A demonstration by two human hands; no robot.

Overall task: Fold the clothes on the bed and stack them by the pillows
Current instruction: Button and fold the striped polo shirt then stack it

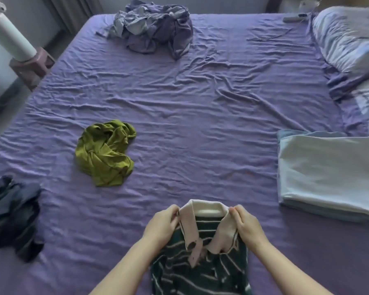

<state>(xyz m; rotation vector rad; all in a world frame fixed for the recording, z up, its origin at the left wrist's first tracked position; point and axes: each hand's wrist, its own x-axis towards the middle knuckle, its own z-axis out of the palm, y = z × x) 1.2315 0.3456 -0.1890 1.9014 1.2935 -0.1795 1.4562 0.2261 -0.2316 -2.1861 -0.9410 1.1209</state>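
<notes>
Evidently you had the dark green striped shirt [200, 258] at the bottom centre of the frame, gripped at the two ends of its pale collar [202, 209]: your left hand [161, 223] pinched the left end between thumb and curled fingers, and your right hand [246, 225] pinched the right end the same way. Holding it by the collar that way made sense, I'd judge, because it let the body of the shirt hang or lie straight below, square for the first fold; whether it was lifted off the purple sheet [200, 124] or lying on it I could not tell

The folded pale blue pile [326, 171] sat at the right edge of the frame, just below the pillows [347, 39] that filled the upper right, so that was plainly where finished pieces were being stacked, well apart from your hands. The unfolded pieces lay away from it: an olive green garment [104, 152] crumpled left of centre, a dark navy heap [11, 213] at the lower left edge, and a tangled grey and purple heap [153, 28] at the top centre. Keeping those on the far side from the stack left a bare stretch of sheet in the middle to fold on

A white cylinder [9, 37] stood off the bed at the upper left

By my reckoning most of the work was yet to do, with the striped shirt not yet folded
</notes>
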